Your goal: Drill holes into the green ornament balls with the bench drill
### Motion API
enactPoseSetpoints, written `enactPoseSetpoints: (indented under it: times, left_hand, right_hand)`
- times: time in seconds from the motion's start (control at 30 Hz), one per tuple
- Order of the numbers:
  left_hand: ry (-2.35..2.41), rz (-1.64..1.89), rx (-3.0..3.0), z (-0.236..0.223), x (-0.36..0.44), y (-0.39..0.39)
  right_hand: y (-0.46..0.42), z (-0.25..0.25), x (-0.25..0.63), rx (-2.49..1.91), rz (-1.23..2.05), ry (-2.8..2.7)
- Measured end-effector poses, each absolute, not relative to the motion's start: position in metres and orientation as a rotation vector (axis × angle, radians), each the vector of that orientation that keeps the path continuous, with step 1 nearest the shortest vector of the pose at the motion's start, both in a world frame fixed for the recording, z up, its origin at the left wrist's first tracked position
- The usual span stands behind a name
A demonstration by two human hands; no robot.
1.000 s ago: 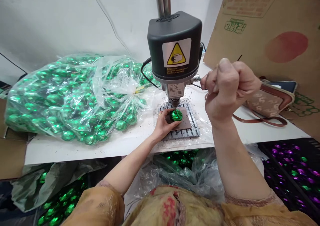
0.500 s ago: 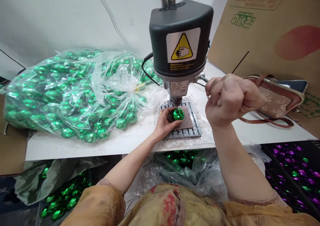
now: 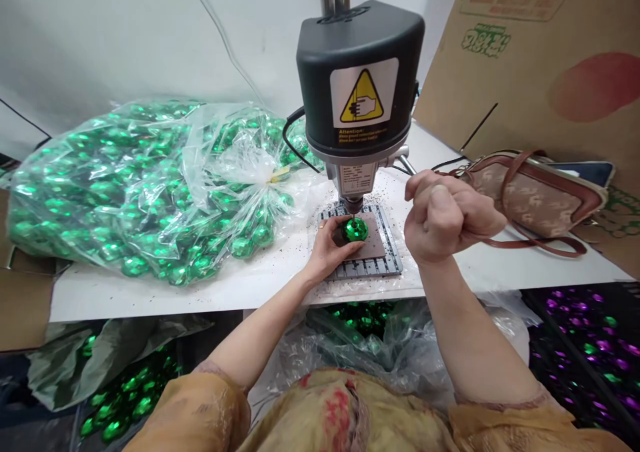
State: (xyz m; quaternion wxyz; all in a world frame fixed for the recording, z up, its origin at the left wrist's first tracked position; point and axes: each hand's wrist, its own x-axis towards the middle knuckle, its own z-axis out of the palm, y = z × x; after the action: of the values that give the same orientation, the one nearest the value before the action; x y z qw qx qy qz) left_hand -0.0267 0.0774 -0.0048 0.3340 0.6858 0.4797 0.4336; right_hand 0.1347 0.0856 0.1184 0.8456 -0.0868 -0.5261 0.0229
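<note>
A black bench drill press (image 3: 361,85) stands in the middle of the table, its bit at the top of a shiny green faceted ball (image 3: 357,230). My left hand (image 3: 330,247) holds the ball between thumb and fingers on a flat brown board (image 3: 379,244), which lies on the slotted metal base (image 3: 393,255). To the right, my right hand (image 3: 447,215) is closed around the press's feed lever (image 3: 407,164); the lever's end is hidden in the fist.
On the left lies a big clear bag (image 3: 125,192) of green balls. A patterned handbag (image 3: 540,192) and a cardboard box (image 3: 525,72) stand at the right. Below the table edge are more green balls (image 3: 363,315) in plastic and purple balls (image 3: 575,339). Dark crumbs surround the base.
My right hand has come down and slightly left with the feed lever. My left hand and the green ball have stayed in place under the bit.
</note>
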Motion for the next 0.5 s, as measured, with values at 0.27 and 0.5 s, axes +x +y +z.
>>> enactPoseSetpoints:
  times: [0.27,0.5]
  left_hand:
    - [1.348,1.203,1.713,0.005,-0.022,0.073]
    - [1.038,1.398,2.272,-0.023,-0.036,-0.011]
  right_hand:
    - [0.086,0.185,0.135,-0.528,0.249,-1.044]
    - [0.098,0.214,0.14,-0.611,0.416,-1.094]
